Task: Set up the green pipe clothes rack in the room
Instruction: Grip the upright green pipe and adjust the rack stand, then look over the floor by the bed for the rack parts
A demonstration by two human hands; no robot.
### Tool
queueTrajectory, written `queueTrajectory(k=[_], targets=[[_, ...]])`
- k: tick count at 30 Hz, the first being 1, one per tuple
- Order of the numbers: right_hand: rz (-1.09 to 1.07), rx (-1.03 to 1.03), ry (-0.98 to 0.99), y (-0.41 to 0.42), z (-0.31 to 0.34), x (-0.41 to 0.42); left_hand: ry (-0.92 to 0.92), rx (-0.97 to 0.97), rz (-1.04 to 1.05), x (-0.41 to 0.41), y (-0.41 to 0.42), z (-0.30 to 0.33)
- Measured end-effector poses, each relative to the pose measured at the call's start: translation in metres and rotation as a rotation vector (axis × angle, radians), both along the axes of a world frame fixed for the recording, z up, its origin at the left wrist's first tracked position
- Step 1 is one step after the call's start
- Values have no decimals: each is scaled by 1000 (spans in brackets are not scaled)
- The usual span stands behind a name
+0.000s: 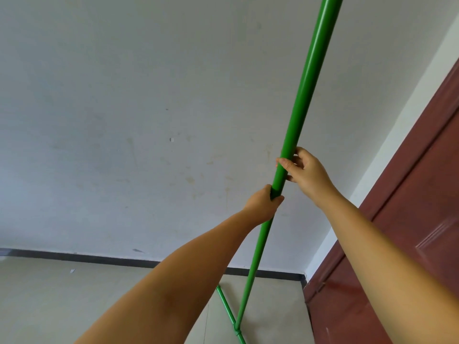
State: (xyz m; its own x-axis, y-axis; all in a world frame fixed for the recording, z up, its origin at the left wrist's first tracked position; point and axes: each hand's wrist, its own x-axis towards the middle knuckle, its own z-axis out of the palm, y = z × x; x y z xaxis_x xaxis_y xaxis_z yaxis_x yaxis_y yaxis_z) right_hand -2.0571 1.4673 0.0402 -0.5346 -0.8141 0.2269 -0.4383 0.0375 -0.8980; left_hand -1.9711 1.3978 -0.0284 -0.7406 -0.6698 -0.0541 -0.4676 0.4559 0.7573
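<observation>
While both hands were on the upright green pipe (301, 100), it looked like the wobbly part of the build to me. The left hand (263, 202) was wrapped tight around the spot where the thicker upper tube met the thinner lower one, fingers pressed together round it. The right hand (305, 173) sat just above, with only the fingertips (283, 162) and thumb pinching the tube, so a pretty loose hold. The pipe ran from the top edge of the frame down to a tee joint (237, 332) on the floor (99, 294) at bottom center, with a base pipe (224, 304) angling off it. My worry: the pipe was leaning, so pushing down off-axis could twist that tee or pop the sleeve apart, and the top could swing toward the red-brown door (397, 232) on the right. Couldn't see the top end at all.
</observation>
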Motion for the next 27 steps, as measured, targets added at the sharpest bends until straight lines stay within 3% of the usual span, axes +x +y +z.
queueTrajectory(k=[4, 10, 13, 20, 27], targets=[[50, 47, 33, 5, 0, 9, 84, 87, -25, 26, 4, 1], [34, -101, 35, 50, -32, 59, 187, 66, 92, 139, 21, -9], [127, -85, -33, 71, -71, 93, 211, 110, 255, 216, 44, -33], [444, 203, -195, 103, -179, 190, 232, 185, 730, 368, 146, -92], [682, 354, -200, 118, -210, 283, 286, 173, 1158, 454, 232, -110]])
